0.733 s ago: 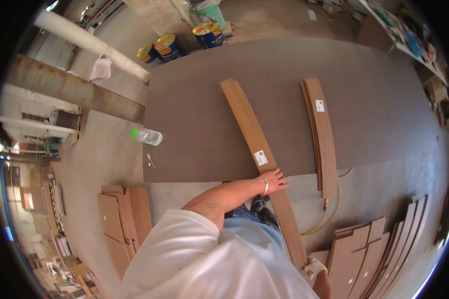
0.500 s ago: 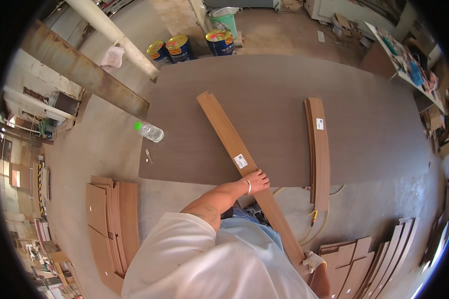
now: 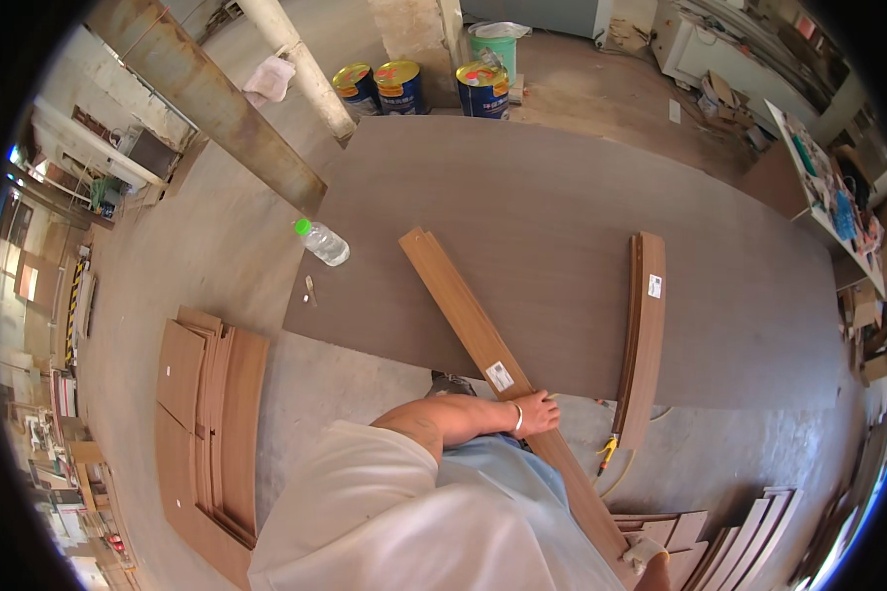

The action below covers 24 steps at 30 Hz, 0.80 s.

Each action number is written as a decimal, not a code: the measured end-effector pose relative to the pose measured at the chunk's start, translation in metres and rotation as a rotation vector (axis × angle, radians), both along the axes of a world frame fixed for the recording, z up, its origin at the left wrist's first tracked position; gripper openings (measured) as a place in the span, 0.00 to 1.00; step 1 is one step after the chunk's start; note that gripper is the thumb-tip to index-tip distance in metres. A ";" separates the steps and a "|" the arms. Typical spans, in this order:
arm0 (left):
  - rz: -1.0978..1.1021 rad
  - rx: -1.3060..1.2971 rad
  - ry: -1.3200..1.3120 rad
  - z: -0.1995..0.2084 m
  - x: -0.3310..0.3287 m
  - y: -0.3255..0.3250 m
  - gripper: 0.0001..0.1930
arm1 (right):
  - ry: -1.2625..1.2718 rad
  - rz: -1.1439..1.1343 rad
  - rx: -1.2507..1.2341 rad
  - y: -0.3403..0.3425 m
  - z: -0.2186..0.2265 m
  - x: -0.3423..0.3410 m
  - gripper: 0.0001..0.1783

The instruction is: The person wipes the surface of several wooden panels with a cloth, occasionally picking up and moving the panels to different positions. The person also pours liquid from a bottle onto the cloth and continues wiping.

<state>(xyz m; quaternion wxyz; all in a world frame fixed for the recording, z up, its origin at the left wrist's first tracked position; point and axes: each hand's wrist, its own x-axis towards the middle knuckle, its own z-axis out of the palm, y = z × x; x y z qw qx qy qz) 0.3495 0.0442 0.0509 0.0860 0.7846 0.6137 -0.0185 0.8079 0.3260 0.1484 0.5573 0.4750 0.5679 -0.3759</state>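
Your bare left hand gripping long wooden planks, poking past the near edge of the bench, your gloved right hand clutching their end

A woodworking workshop: wooden boards lie across a broad worktop, with stacked brown panels, blue drums and concrete floor around.

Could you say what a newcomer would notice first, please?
Probably the long brown board across the near edge of the tabletop, left hand on it, gloved right hand at its near end. Then perhaps the green-capped bottle at the tabletop's left edge and blue cans beyond its far edge.
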 end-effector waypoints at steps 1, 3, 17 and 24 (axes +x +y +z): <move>0.013 0.046 -0.009 -0.006 0.009 0.001 0.18 | -0.031 0.018 0.028 0.004 0.010 0.003 0.48; 0.044 0.125 -0.026 -0.012 0.023 -0.002 0.14 | -0.038 0.060 0.026 0.020 0.013 0.004 0.47; 0.360 -0.007 -0.099 0.033 0.012 -0.050 0.26 | 0.278 0.427 -0.231 0.169 -0.024 -0.083 0.44; 0.545 -0.136 -0.069 0.046 -0.034 -0.127 0.32 | 0.248 0.489 -0.074 0.103 0.017 -0.248 0.39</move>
